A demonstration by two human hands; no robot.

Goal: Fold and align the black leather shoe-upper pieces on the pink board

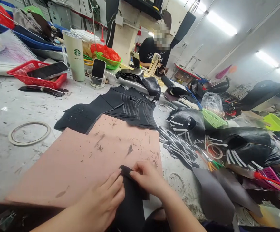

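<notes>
Panel (132,201), black, likely light, pliable and crease-prone, at near edge of pink sheet (82,161). Grasped at far end by fingers of left hand (104,193) and right hand (148,178); best held lightly along edges.

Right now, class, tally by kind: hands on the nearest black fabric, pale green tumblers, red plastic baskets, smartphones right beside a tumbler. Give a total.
Bare hands on black fabric, left hand and right hand: 2
Pale green tumbler: 1
Red plastic basket: 1
Dark-screened smartphones: 2
Total: 6
</notes>
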